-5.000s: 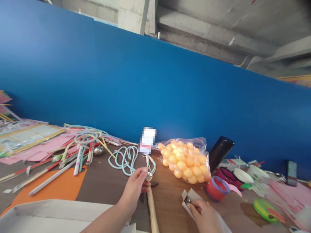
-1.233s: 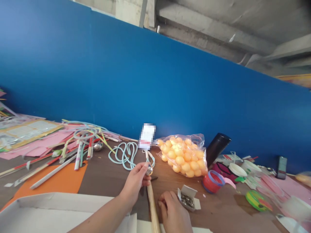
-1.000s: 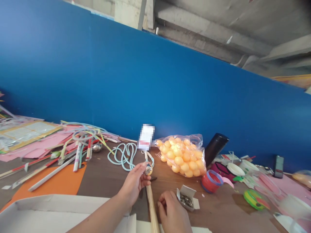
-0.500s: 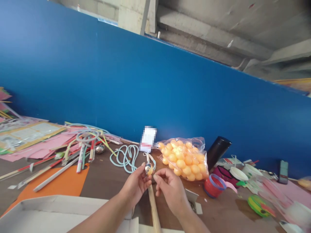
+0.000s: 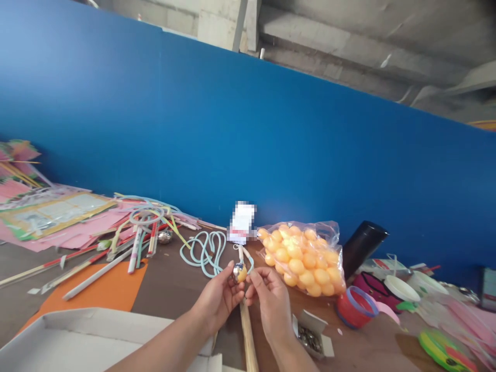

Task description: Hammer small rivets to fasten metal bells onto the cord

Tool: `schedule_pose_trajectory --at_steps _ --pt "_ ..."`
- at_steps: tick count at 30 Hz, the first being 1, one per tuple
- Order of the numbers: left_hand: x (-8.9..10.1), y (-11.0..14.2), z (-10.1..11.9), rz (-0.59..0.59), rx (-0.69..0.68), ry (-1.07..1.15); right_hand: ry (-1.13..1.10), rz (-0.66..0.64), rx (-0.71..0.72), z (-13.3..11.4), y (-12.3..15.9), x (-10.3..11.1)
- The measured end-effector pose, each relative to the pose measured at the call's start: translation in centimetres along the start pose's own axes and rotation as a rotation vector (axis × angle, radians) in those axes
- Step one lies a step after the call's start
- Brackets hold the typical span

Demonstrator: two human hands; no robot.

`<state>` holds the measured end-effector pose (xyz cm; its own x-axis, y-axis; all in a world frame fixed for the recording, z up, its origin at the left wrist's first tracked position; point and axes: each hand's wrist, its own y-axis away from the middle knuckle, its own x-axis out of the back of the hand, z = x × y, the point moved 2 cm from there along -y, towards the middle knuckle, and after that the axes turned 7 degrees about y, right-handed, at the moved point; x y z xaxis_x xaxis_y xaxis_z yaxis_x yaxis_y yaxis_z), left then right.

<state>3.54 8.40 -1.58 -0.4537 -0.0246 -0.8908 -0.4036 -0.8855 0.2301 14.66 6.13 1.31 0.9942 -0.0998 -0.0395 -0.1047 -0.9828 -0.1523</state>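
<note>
Slips and spills are looming in a tight space

The left hand (image 5: 217, 300) is gripping the silver-and-yellow ball (image 5: 239, 272) between thumb and fingers, just above a wooden handle (image 5: 248, 338). The right hand (image 5: 273, 302) is bringing thumb and forefinger together just beside the ball; whether they are pinching anything, or touching it, one cannot tell.

The ball is looking smooth and round, so a sideways push could be twisting it out of the grip. Small metal pieces (image 5: 309, 338) are filling an open box (image 5: 327, 346) close by the right forearm, and a backward swing of that arm could be tipping them out.

Room is running short on 3 sides: the white tray (image 5: 104, 330) is edging the left forearm, the box is bounding the right, and the bag of orange balls (image 5: 300, 263) is sitting beyond the right hand. Leftward, brown table (image 5: 186, 289) is offering more room.
</note>
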Motion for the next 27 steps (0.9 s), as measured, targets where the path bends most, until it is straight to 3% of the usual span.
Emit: schedule_pose_trajectory --at_steps 10,17,27 --pt "-0.3 0.1 0.0 -0.019 -0.009 -0.044 -0.169 -0.068 -0.150 0.6 -0.3 0.1" --pt "-0.6 0.6 0.0 -0.146 -0.067 -0.083 -0.279 -0.103 -0.139 0.7 -0.4 0.5" --pt "-0.6 1.0 -0.1 -0.193 -0.052 -0.094 -0.279 -0.131 -0.131 0.2 -0.4 0.8"
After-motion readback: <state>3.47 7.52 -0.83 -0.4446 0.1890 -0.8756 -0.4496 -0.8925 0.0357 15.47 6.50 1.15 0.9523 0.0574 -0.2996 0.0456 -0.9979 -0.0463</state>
